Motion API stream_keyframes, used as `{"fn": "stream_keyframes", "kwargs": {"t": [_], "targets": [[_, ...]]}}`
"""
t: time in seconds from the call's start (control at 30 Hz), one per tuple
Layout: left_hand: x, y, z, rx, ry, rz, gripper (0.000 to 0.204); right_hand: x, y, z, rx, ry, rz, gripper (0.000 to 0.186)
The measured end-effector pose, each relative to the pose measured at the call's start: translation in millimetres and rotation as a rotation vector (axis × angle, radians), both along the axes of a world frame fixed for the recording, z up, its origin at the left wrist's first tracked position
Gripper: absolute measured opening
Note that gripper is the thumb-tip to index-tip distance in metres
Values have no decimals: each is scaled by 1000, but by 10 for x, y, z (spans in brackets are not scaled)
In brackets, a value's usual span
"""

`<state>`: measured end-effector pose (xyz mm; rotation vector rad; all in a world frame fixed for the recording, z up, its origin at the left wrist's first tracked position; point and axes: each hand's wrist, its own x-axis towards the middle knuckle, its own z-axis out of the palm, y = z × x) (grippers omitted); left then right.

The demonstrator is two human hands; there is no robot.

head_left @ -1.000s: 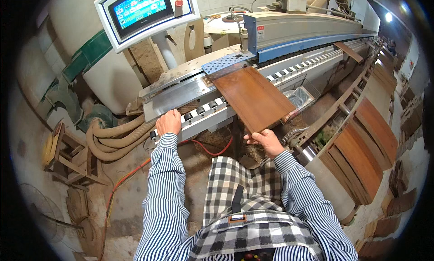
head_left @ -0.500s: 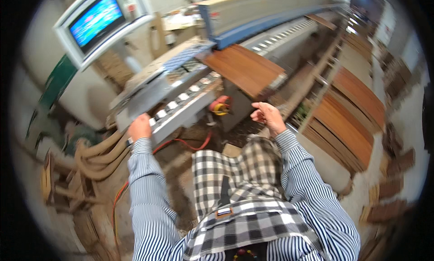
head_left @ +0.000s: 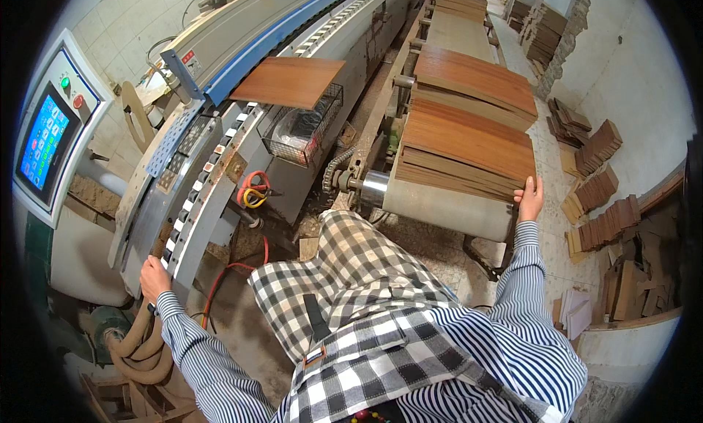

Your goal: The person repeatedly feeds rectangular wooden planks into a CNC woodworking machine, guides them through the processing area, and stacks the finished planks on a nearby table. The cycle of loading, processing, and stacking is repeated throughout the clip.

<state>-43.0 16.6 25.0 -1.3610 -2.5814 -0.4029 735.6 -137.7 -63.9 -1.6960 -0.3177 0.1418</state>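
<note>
My left hand (head_left: 155, 278) is at the near end of the machine's roller rail (head_left: 192, 236), its fingers closed over the edge. Off to the right, my right hand (head_left: 529, 198) is at the near right corner of a stack of brown wood-grain panels (head_left: 469, 141), fingers apart and bent toward the panel edges. Whether the fingertips press on the top panel or only lie beside it is hard to tell. Another wood-grain panel (head_left: 289, 80) lies across the machine, partly under its blue beam (head_left: 274, 38).
A control screen (head_left: 47, 141) stands at the left. Scissors with red and yellow handles (head_left: 253, 188) hang by the machine, below a wire basket (head_left: 304, 126). More panels (head_left: 476, 75) lie farther along the roller conveyor (head_left: 447, 210). Small board stacks (head_left: 604, 221) line the right wall.
The view has swung to the right. My right hand has moved from open air beside the machine to the panel stack's corner. My left hand stays at the rail end.
</note>
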Motion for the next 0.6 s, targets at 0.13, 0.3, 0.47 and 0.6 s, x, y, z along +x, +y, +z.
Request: {"fn": "stream_keyframes", "kwargs": {"t": [0.13, 0.3, 0.47, 0.6], "targets": [[57, -7, 20, 14, -27, 9, 46, 201, 54, -115, -27, -39, -55, 56], [83, -20, 5, 52, -13, -10, 46, -12, 49, -296, 292, 278, -22, 34], [46, -7, -21, 88, -19, -13, 44, -510, -154, -167, 466, 815, 459, 21], [27, -60, -9, 85, -2, 14, 46, -900, -40, -7, 340, 872, 650, 31]]}}
